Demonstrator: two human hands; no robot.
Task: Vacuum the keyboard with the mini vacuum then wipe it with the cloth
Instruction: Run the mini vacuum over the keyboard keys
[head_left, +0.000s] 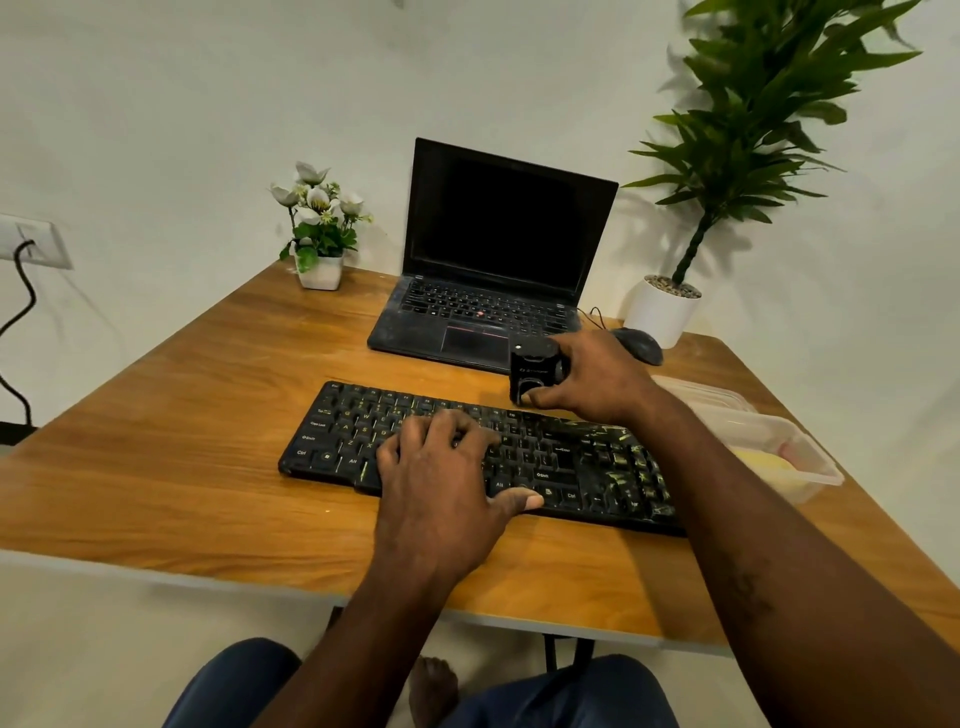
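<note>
At the wooden table (182, 441), your right hand (597, 379) wraps fingers and thumb round the mini vacuum (532, 376), a stubby black plastic cylinder with a glossy shell; it sits at the far edge of the keyboard (337, 431), at about 1 o'clock from its centre and just short of the laptop (498, 260) at 12 o'clock, though whether it rests on the table or hangs clear cannot be told. Your left hand (441, 467) lies palm-down on the middle keys, fingers loosely spread and holding nothing, apparently steadying the board. The task looks to be at its start: pale yellow-green flecks litter the matt black keys, thickest over the number pad at 3 o'clock, so the vacuuming seems barely begun, if at all, and the wipe is yet to come. Neither hand has a cloth; something soft, yellow and pink, lies in the clear thin-walled plastic tub (810, 447) beyond the keyboard's end at 3 o'clock and may be it. The tabletop is smooth, warm-grained wood finish, and a rounded dark mouse (639, 345) rests at 2 o'clock
</note>
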